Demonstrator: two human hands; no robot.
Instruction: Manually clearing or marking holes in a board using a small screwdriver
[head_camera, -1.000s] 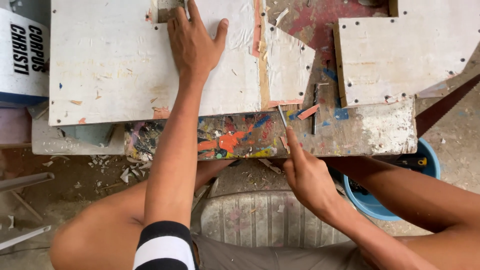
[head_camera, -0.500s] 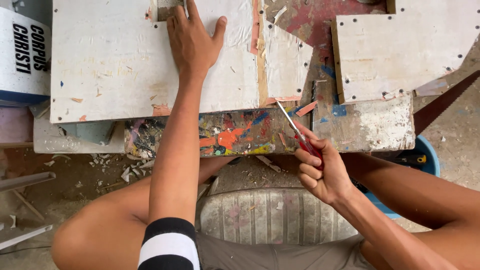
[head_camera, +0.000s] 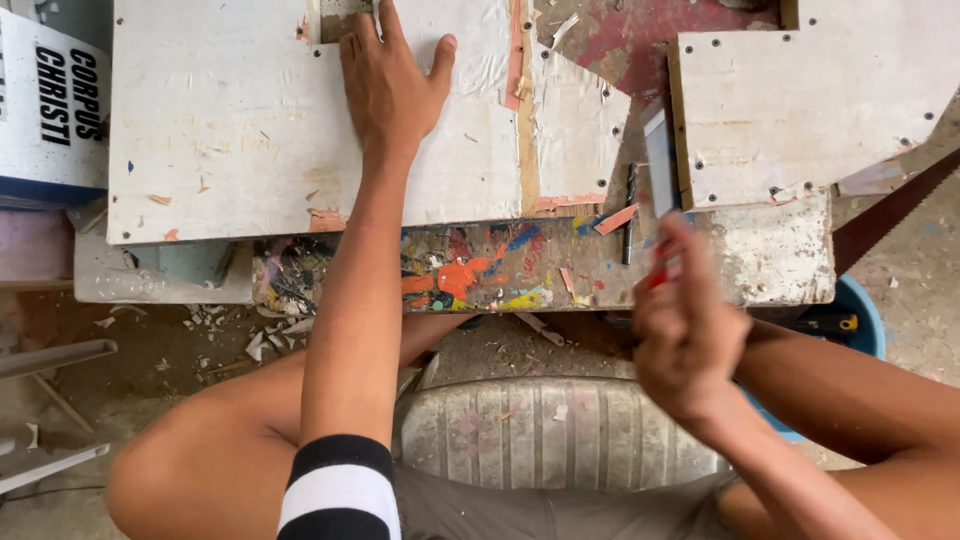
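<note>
Pressing flat, your left hand (head_camera: 392, 85) lies open on the white board (head_camera: 230, 130). Your right hand (head_camera: 685, 335) grips a red-handled blade (head_camera: 660, 165) over the tabletop (head_camera: 770, 260).

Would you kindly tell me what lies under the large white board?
The white board rests on a paint-splattered bench, pressed flat by the left hand. The bench's front edge shows; everything beneath the board's middle is covered.

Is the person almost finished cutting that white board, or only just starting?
Hard to tell. Done: the white board has a taped seam, and scraps lie under the paint-splattered bench. In hand: the left hand presses the board flat; the right hand lifts a red-handled knife, blurred. Left: no cut line visible, so cutting looks unfinished.
</note>
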